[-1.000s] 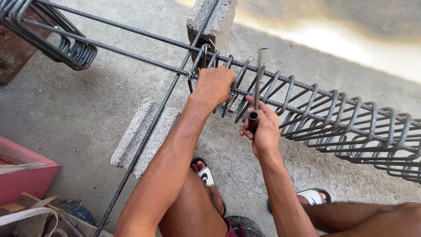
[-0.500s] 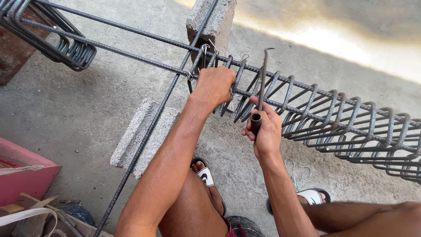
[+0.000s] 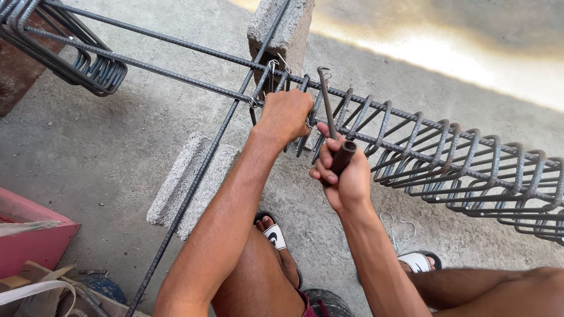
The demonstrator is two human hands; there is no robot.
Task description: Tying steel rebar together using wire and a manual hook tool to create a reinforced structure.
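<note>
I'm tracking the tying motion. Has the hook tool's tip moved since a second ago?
Yes. The hook tool tip has swung left, closer to the concrete block; the right hand holds it.

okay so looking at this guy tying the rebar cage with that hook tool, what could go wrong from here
The hook tool in the right hand works right beside the left hand, which grips the rebar cage; a slip could likely jab those fingers. Loose tie-wire ends stick up near the knuckles and could scratch. The feet wear open sandals under the bars, so a dropped tool might hit bare toes.
</note>
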